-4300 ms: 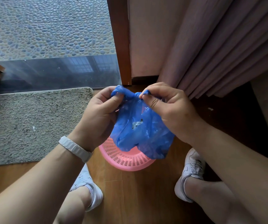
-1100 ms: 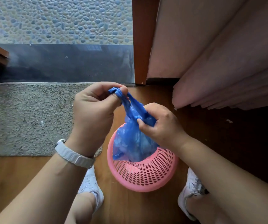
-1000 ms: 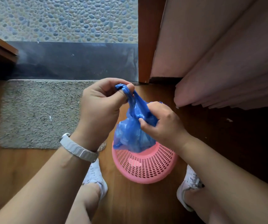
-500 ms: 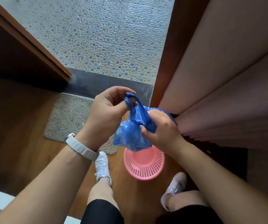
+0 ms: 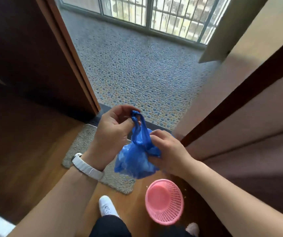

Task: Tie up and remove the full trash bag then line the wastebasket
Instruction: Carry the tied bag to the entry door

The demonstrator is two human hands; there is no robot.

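Note:
A full blue trash bag (image 5: pixel 134 159) hangs in the air between my hands, well above the floor. My left hand (image 5: pixel 113 130), with a white watch on the wrist, pinches the bag's twisted top between thumb and fingers. My right hand (image 5: pixel 168 151) grips the bag's neck and side lower down. The pink perforated wastebasket (image 5: pixel 164 201) stands on the wooden floor below and to the right of the bag, with no liner in it.
A grey doormat (image 5: pixel 86 147) lies by the threshold to a pebble-tiled balcony (image 5: pixel 142 74). A dark wooden door (image 5: pixel 26 57) stands at the left and pink curtains (image 5: pixel 248 134) hang at the right. My white shoe (image 5: pixel 105 206) is beside the basket.
The bag has come fully out of the basket and risen with both hands. My view has lifted, so the basket looks smaller and lower, and the balcony window shows.

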